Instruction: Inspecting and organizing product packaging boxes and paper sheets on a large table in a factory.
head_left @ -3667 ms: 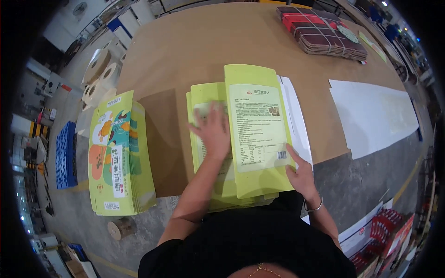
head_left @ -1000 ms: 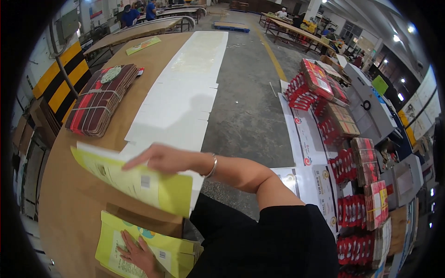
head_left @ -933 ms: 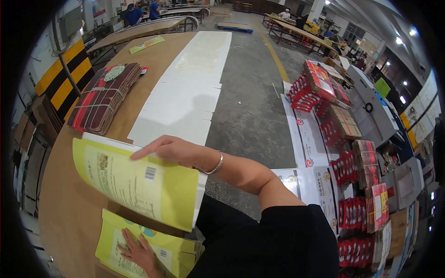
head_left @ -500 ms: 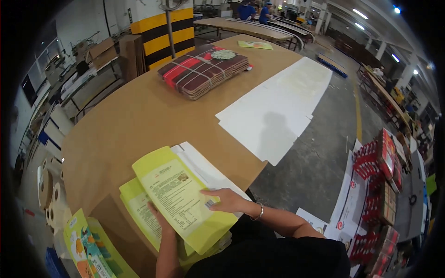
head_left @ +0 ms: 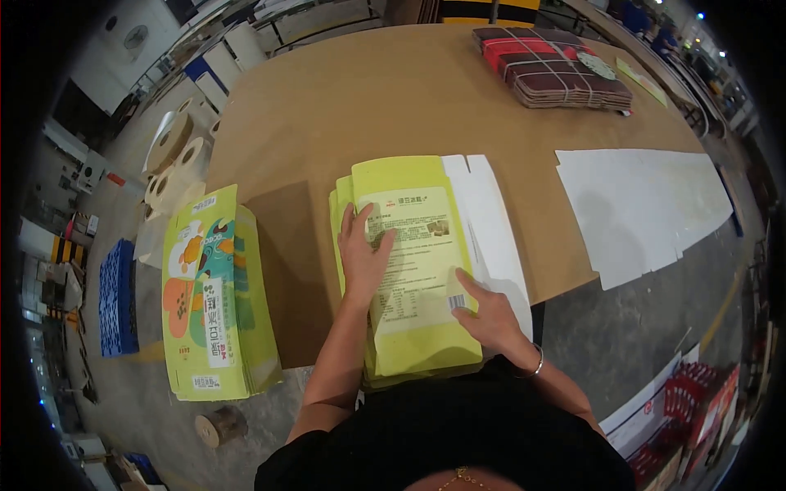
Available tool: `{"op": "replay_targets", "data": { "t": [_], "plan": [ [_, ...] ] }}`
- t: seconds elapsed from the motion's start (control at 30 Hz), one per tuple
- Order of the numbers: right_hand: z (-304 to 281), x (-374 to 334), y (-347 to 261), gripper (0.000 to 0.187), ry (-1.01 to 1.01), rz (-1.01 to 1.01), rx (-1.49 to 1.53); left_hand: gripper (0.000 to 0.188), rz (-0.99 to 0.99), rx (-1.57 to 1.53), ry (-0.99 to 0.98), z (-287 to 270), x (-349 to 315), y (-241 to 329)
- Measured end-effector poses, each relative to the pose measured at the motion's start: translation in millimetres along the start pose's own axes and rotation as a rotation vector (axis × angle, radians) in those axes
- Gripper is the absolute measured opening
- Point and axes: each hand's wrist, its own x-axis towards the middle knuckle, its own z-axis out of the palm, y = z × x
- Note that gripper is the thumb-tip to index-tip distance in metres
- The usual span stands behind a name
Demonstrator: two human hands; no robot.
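A stack of flat yellow-green printed carton sheets (head_left: 417,348) lies on the brown table before me, with a pale text panel and a barcode on its top sheet. My left hand (head_left: 362,250) rests spread on the left part of that sheet, fingers stretched forward. On the right side, my right hand (head_left: 490,315) touches the sheet beside the barcode, thumb and forefinger apart; its other fingers are partly hidden. White flaps (head_left: 491,221) stick out along the right of the stack. To the left stands another stack of yellow-green cartons (head_left: 260,327) with colourful pictures on top.
A strapped bundle of dark red cartons (head_left: 557,74) sits at the far right of the table (head_left: 360,90). A large white sheet (head_left: 647,209) overhangs the right edge. Tape or paper rolls (head_left: 184,164), a blue crate (head_left: 119,299) and red cartons (head_left: 696,401) surround the table.
The view has swung left and down. The tilted top sheets now lie squarer on the stack beneath. My left hand has come from the stack's left edge onto its top.
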Motion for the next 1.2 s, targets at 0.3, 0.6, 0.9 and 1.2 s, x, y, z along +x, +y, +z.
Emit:
{"op": "replay_targets", "data": {
  "t": [0.3, 0.6, 0.9, 1.2],
  "plan": [
    [45, 6, -17, 0.065, -0.095, -0.012, -0.114, 0.051, 0.214, 0.76, -0.451, -8, -7, -7],
    [-46, 14, 21, 0.032, 0.427, 0.195, -0.088, 0.058, 0.208, 0.448, -0.284, 37, -35, -5],
    [9, 48, -15, 0.069, -0.078, -0.302, 0.926, 0.028, 0.364, 0.334, -0.222, 36, -39, 1],
    [51, 34, -14, 0.08, 0.149, -0.296, -0.642, 0.046, 0.463, 0.416, -0.283, 31, -37, 9]
  ]
}}
